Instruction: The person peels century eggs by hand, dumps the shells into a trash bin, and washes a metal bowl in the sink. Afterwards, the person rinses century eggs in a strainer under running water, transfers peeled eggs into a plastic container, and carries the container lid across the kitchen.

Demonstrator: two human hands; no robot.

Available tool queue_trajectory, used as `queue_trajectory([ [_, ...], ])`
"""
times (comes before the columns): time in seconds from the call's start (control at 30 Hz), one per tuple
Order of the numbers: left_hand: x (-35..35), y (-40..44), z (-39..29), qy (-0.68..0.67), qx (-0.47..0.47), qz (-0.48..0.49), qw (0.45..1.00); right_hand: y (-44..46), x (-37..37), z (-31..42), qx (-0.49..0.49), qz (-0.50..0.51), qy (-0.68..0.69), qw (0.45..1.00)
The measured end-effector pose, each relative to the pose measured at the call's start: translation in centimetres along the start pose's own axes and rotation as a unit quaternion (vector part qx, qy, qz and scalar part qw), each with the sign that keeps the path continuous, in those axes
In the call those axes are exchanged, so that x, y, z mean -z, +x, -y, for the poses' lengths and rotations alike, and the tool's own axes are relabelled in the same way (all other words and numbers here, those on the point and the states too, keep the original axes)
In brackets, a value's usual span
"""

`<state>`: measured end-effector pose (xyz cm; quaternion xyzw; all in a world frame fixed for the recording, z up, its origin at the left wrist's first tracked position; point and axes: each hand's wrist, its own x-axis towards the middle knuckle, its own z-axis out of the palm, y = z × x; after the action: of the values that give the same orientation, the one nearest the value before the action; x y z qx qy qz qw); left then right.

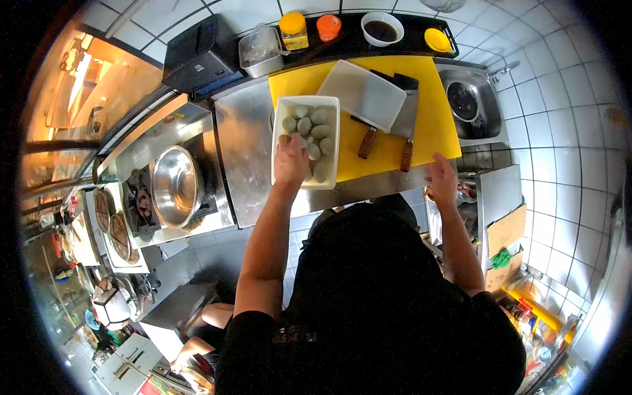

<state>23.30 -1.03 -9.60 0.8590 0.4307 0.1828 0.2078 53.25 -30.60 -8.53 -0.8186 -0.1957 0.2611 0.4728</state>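
Note:
A white rectangular tub (334, 141) holds several pale grey-green eggs (320, 116). My left hand (289, 162) reaches over its near left side, with bent fingers among the eggs. Whether those fingers grip an egg is unclear from above. Beyond the right front corner of the yellow cutting board (431, 108), my right hand (442, 178) is in the air, its fingers apart and nothing in them. On the board lie a translucent white lid (363, 93), a cleaver (406, 125) and a second brown-handled knife (367, 143), whose blade is mostly under the lid.
Left of the steel counter (247, 145), a large metal bowl (176, 187) sits on the stove. A sink (487, 99) adjoins the board on the right. Along the back are a black box (201, 56), jars and a bowl of dark liquid (380, 31). Another person's arm (194, 347) shows lower left.

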Motion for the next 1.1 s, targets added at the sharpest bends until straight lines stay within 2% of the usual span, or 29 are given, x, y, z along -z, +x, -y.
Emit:
queue_trajectory([
  [0.03, -0.2, 0.4, -0.2, -0.018, -0.017, -0.05, 0.998, -0.5, 0.3, -0.5, -0.003, -0.011, 0.003, 1.0],
  [0.13, -1.4, 1.6, -0.7, -0.043, -0.023, -0.053, 0.997, -2.5, 1.8, -0.4, -0.067, -0.027, 0.001, 0.997],
  [0.23, -2.0, 1.7, -0.6, 0.063, -0.029, 0.008, 0.998, -3.2, 3.1, -1.7, -0.062, -0.037, 0.052, 0.996],
  [0.43, -1.1, 0.6, -1.4, 0.134, -0.017, 0.088, 0.987, -3.8, 3.6, -1.4, -0.079, -0.091, 0.124, 0.985],
  [0.53, -0.2, -0.1, -1.0, 0.1, -0.031, 0.021, 0.994, -3.1, 3.3, -2.7, -0.048, -0.095, 0.152, 0.983],
  [0.63, 1.8, -1.7, -0.3, 0.117, -0.061, -0.155, 0.979, -2.5, 3.7, -2.3, -0.055, -0.07, 0.078, 0.993],
  [0.73, 3.5, -4.1, 0.4, 0.067, 0.023, -0.21, 0.975, -2.4, 3.2, -1.1, -0.067, -0.086, 0.1, 0.989],
  [0.8, 3.2, -6.1, 1.0, -0.035, 0.154, -0.192, 0.969, -2.3, 2.9, -0.2, -0.078, -0.078, 0.102, 0.989],
  [0.87, 1.7, -8.3, 2.1, -0.16, 0.272, -0.191, 0.929, -1.9, 2.6, 0.3, -0.068, -0.072, 0.082, 0.992],
  [0.9, 1.4, -9.0, 2.4, -0.134, 0.321, -0.16, 0.924, -1.6, 2.5, 0.4, -0.052, -0.072, 0.061, 0.994],
  [0.93, 1.1, -9.7, 2.7, -0.288, 0.388, -0.121, 0.867, -1.4, 2.5, 0.5, -0.037, -0.072, 0.041, 0.996],
  [0.97, 0.6, -10.4, 2.9, -0.433, 0.441, -0.079, 0.782, -1.1, 2.4, 0.4, -0.026, -0.07, 0.023, 0.997],
  [1.0, 0.7, -10.7, 2.4, -0.564, 0.479, -0.037, 0.672, -0.8, 2.3, 0.3, -0.015, -0.066, 0.005, 0.998],
  [1.1, -1.6, -11.2, 2.7, -0.707, 0.532, 0.053, 0.463, 0.0, 1.2, 0.5, -0.01, -0.059, 0.004, 0.998],
])
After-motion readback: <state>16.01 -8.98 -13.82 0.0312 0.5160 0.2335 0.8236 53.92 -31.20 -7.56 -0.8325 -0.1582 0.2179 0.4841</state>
